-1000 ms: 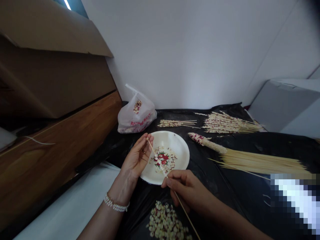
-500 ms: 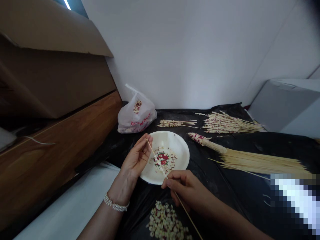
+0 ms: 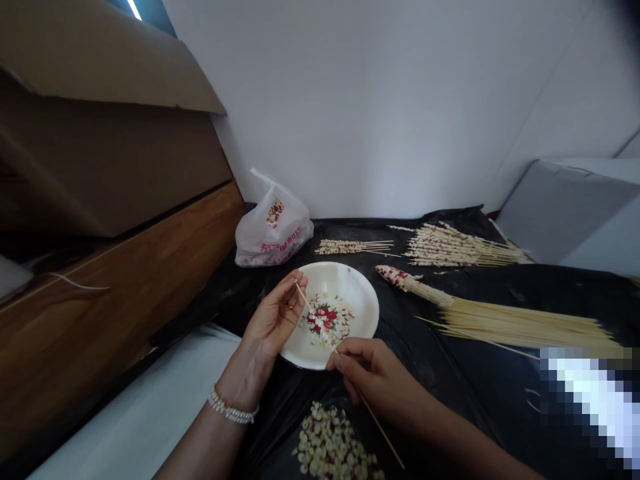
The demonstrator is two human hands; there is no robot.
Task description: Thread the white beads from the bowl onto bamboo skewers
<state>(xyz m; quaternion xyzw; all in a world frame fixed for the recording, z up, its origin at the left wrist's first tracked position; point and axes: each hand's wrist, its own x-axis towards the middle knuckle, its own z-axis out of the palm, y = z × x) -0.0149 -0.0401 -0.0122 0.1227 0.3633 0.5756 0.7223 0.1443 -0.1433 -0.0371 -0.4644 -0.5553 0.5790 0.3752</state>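
My right hand [image 3: 367,370] pinches a thin bamboo skewer [image 3: 383,437] between thumb and fingers, near the bowl's front rim. The skewer slants up across the bowl, and pale pieces seem to sit on it just ahead of my fingers, hard to tell from the bowl's contents. Its far tip meets the fingertips of my left hand [image 3: 277,310], palm turned up and fingers curled; whatever is pinched there is too small to make out. Below both hands is a white bowl [image 3: 367,293] with a red flower print and scattered cream and dark-red kernels [image 3: 345,327].
A heap of kernels [image 3: 333,443] lies on black plastic sheeting in front. Behind the bowl are a white plastic bag [image 3: 275,230] and short threaded skewers [image 3: 340,247]. To the right lie longer threaded skewers [image 3: 440,247] and a bundle of bare skewers [image 3: 525,320]. A cardboard box [image 3: 110,153] stands left.
The skewer has moved slightly forward, so its lower end now shows. My right hand has shifted a little to the right, and my left hand's fingertips have moved slightly right.
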